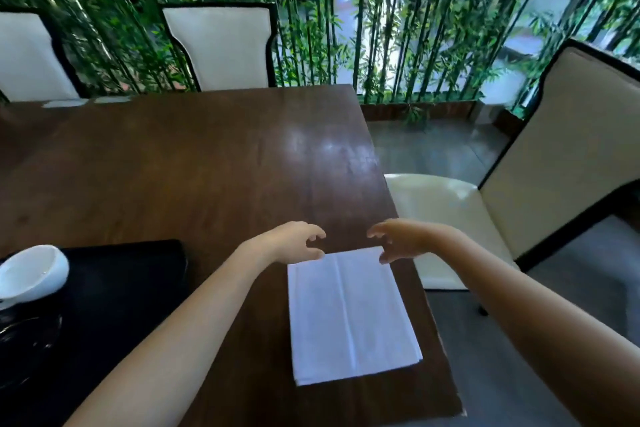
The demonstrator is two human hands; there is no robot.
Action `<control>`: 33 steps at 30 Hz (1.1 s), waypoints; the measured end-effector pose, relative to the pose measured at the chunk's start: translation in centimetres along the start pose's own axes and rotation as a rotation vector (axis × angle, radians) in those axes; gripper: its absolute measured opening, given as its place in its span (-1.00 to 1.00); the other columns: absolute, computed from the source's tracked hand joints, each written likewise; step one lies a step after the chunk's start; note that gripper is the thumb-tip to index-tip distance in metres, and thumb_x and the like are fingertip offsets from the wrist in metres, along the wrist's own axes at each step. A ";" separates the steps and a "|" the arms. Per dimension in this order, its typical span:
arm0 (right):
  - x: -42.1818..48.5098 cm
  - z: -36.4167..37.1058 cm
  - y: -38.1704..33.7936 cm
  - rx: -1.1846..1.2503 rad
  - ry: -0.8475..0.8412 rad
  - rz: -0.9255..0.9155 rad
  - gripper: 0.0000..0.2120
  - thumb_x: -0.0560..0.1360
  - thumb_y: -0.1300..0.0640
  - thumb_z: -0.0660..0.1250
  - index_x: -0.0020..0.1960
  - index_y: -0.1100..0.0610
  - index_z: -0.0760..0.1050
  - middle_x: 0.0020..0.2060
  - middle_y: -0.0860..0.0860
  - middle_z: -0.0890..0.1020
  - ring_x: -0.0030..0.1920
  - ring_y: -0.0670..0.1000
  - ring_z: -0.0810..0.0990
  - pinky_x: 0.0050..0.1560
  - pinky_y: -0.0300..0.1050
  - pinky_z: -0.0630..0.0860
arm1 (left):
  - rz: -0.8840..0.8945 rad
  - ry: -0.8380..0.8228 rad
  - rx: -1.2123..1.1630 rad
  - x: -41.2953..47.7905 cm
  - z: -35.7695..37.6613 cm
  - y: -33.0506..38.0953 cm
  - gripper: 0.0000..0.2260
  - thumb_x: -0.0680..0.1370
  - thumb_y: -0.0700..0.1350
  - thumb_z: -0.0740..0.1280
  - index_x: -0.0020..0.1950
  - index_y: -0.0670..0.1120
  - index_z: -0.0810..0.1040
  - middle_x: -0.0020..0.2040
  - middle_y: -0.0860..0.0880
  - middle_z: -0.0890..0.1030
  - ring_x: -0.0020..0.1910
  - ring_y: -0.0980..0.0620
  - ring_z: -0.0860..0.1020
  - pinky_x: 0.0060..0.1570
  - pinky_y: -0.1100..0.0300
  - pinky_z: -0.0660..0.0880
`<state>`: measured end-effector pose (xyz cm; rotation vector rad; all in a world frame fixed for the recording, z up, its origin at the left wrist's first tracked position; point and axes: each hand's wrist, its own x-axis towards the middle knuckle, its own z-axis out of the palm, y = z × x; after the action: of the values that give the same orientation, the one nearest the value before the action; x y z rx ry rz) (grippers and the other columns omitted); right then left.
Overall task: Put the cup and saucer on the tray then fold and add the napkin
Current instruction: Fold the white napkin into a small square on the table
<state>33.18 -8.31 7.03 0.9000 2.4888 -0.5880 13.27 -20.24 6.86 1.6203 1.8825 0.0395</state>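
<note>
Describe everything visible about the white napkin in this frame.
The napkin is a plain white rectangle, cloth or paper, already folded: layered edges show at its near right corner and creases run along its length. It lies flat on the dark wooden table, near the table's right edge and to the right of the black tray. Its long side runs away from the person. The left hand and right hand, fingers curled and open, are at its far corners; actual contact cannot be confirmed.
</note>
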 end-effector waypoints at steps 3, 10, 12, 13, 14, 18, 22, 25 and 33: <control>-0.9 2.4 1.6 0.031 0.003 -0.007 -0.39 0.47 0.07 0.38 0.45 0.10 0.24 0.39 0.08 0.37 0.31 0.10 0.42 0.30 -0.05 0.34 | 0.016 0.003 -0.023 0.2 2.1 0.6 -0.57 0.55 0.02 0.26 0.41 0.01 0.32 0.37 -0.04 0.44 0.27 -0.01 0.45 0.14 0.16 0.40; -3.0 8.8 3.3 0.117 0.021 -0.050 -0.40 0.48 0.08 0.35 0.46 0.03 0.20 0.41 0.04 0.30 0.32 0.06 0.36 0.26 -0.10 0.34 | -0.001 -0.014 -0.052 -1.9 8.6 0.2 -0.57 0.55 -0.01 0.27 0.42 0.02 0.30 0.40 0.00 0.39 0.34 0.03 0.38 0.29 0.14 0.35; -3.7 10.6 3.4 0.144 0.036 -0.078 -0.37 0.48 0.07 0.36 0.47 0.02 0.17 0.46 0.04 0.22 0.41 0.06 0.25 0.35 -0.09 0.27 | -0.002 0.014 -0.058 -3.0 10.6 0.0 -0.56 0.54 -0.01 0.28 0.41 0.03 0.31 0.41 0.01 0.36 0.35 0.04 0.36 0.30 0.15 0.34; -4.0 11.4 3.4 0.155 0.045 -0.090 -0.35 0.48 0.06 0.36 0.48 0.02 0.15 0.48 0.04 0.17 0.45 0.06 0.18 0.39 -0.08 0.22 | 0.003 0.030 -0.060 -3.5 11.5 -0.2 -0.55 0.53 0.00 0.29 0.41 0.03 0.31 0.41 0.01 0.34 0.36 0.04 0.34 0.31 0.16 0.33; -4.3 12.2 3.4 0.165 0.052 -0.104 -0.33 0.47 0.04 0.36 0.48 0.00 0.12 0.50 0.03 0.12 0.48 0.06 0.11 0.42 -0.06 0.19 | 0.014 0.043 -0.056 -4.0 12.5 -0.3 -0.53 0.53 0.00 0.30 0.41 0.03 0.30 0.42 0.00 0.32 0.37 0.03 0.31 0.33 0.16 0.30; -5.3 14.5 3.4 0.163 0.064 -0.178 -0.28 0.46 -0.02 0.38 0.49 -0.03 0.07 0.52 -0.02 0.02 0.50 0.01 -0.03 0.44 -0.05 0.15 | 0.058 0.071 0.003 -5.5 15.6 -0.3 -0.40 0.49 0.05 0.33 0.47 0.00 0.19 0.50 -0.06 0.15 0.48 0.01 0.10 0.41 0.18 0.14; -6.0 16.7 3.2 0.075 0.084 -0.214 -0.24 0.44 -0.04 0.39 0.49 -0.01 0.05 0.53 -0.02 -0.02 0.52 0.01 -0.08 0.46 -0.06 0.15 | 0.123 0.158 0.099 -6.5 18.0 -0.5 -0.42 0.48 0.03 0.31 0.45 -0.07 0.23 0.49 -0.08 0.17 0.49 0.00 0.08 0.43 0.17 0.09; -6.4 17.8 3.3 -0.025 0.146 -0.213 -0.25 0.46 -0.07 0.36 0.51 -0.01 0.04 0.55 -0.03 -0.04 0.53 0.00 -0.11 0.47 -0.07 0.12 | 0.190 0.279 0.222 -7.5 19.0 -0.4 -0.54 0.40 -0.06 0.39 0.28 -0.13 0.46 0.34 -0.15 0.44 0.36 -0.11 0.37 0.34 0.09 0.32; -7.5 18.9 3.4 -0.252 0.506 -0.358 -0.55 0.25 0.02 0.57 0.09 0.15 0.63 0.12 0.09 0.65 0.18 0.11 0.60 0.15 0.00 0.54 | 0.298 0.512 0.391 -9.6 20.9 -1.0 -0.71 0.42 -0.27 0.14 -0.08 -0.13 0.64 -0.11 -0.06 0.65 -0.10 -0.02 0.62 -0.04 0.19 0.59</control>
<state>45.35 -19.45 -5.37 0.5556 3.1251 -0.1469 22.75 -36.93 -5.80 2.3260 2.0898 0.2469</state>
